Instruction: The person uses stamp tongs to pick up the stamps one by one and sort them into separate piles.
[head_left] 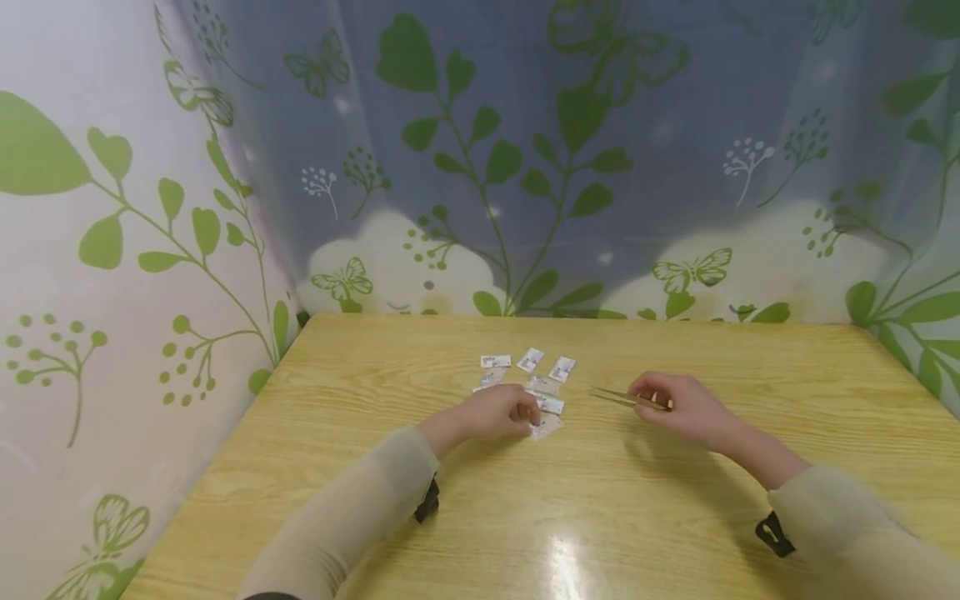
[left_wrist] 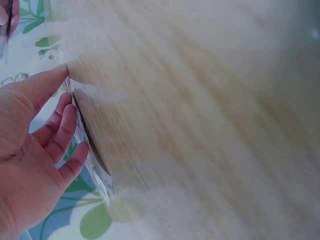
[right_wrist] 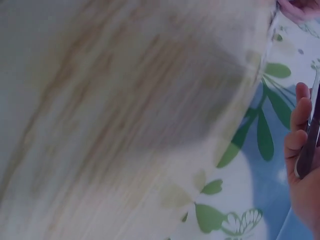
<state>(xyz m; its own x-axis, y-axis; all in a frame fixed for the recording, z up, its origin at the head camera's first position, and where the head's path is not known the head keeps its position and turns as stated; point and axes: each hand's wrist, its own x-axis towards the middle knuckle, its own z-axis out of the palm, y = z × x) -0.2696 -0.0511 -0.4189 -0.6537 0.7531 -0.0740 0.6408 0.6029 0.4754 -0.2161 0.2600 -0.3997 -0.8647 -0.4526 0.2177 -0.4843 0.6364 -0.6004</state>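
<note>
Small flat clear packets with purple-and-white print lie in a loose cluster on the table. My left hand (head_left: 498, 410) is at the cluster's near left side, its fingertips right at the nearest packet (head_left: 547, 427) and partly covering it. In the left wrist view the thumb (left_wrist: 47, 85) and loosely bent fingers stand apart, their tips at the tabletop beside the packets. My right hand (head_left: 686, 408) holds gold-coloured tweezers (head_left: 618, 396), their slightly spread tips pointing left toward the packets. In the right wrist view the tweezers (right_wrist: 308, 145) lie across the curled fingers.
The wooden table (head_left: 360, 367) reaches back to a blue curtain (head_left: 675, 150) printed with leaves and butterflies. A similar white curtain (head_left: 75, 275) hangs along the left side. Three packets form the back row, including one tilted packet (head_left: 530, 359).
</note>
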